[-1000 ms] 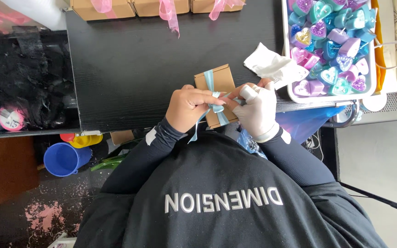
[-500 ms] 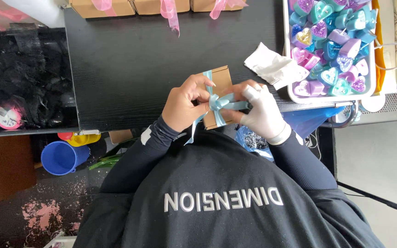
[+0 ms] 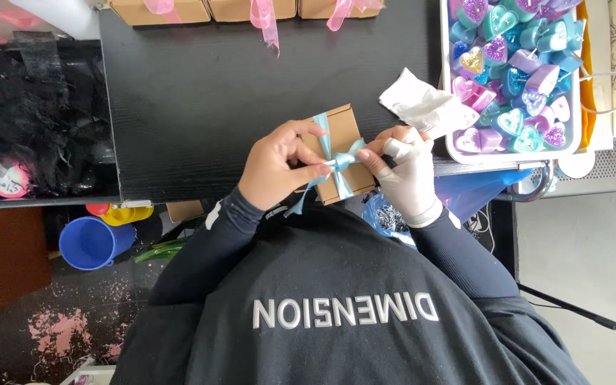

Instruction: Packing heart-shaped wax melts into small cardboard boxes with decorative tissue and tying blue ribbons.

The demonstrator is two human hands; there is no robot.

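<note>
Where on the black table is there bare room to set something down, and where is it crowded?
The black table is bare between the boxes with pink ribbons along its far edge and the left hand. It is crowded on the right: both hands pinch the blue ribbon on the brown box, the right hand close to crumpled white paper and the tray of heart-shaped pieces.

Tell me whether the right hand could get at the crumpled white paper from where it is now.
Probably yes: the right hand is beside the crumpled white paper, nothing between, though it is pinching the blue ribbon.
</note>
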